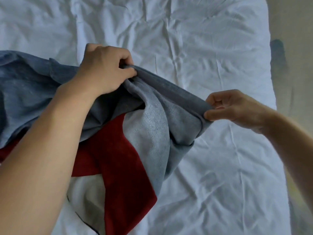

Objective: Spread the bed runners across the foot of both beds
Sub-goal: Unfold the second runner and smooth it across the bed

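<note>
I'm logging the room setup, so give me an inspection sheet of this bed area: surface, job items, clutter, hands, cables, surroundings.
Surface: wrinkled white bed sheet, covering the mattress, bare on the right half.
Job's things: blue-grey woven bed runner with red and white panels, bunched at the left, one hemmed edge lifted and stretched between both hands; not yet spread flat.
Clutter: nothing seen.
Grippers: left hand pinches the runner's edge with its fingers; right hand pinches the same edge further along.
Cables: nothing seen.
Surroundings: beige floor strip right of the bed, with a dark blurred shape I cannot identify.
</note>
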`<state>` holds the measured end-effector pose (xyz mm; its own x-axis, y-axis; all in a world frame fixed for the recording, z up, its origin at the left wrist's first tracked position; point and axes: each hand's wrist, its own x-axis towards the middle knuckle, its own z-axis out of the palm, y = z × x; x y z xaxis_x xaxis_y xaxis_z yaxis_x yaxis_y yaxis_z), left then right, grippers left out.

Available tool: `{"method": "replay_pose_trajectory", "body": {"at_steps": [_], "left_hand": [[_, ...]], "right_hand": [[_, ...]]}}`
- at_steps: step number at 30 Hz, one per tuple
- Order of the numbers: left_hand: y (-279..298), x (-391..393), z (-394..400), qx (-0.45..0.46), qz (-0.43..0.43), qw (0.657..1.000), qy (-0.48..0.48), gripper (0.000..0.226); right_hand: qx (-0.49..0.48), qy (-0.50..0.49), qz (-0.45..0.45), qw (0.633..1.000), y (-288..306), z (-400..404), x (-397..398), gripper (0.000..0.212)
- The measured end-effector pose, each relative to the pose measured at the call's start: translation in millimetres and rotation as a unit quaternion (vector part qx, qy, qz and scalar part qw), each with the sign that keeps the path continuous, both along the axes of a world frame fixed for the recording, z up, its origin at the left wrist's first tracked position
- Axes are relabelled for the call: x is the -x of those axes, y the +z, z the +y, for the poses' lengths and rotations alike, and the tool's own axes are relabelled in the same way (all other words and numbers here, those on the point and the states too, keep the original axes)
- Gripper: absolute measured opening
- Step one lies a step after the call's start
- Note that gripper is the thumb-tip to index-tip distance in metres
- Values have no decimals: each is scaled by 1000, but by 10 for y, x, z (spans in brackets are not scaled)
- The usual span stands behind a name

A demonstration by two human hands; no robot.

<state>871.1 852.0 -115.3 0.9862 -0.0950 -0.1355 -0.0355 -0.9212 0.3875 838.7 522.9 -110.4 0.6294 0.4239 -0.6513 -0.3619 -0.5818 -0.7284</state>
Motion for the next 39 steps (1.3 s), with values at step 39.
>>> {"method": "replay_pose_trajectory", "body": {"at_steps": [39], "left_hand": [[-248,-196,-1708,34,-2,995,-95,10]], "right_hand": [[116,-96,-230,962,-121,-707,-41,11]]}}
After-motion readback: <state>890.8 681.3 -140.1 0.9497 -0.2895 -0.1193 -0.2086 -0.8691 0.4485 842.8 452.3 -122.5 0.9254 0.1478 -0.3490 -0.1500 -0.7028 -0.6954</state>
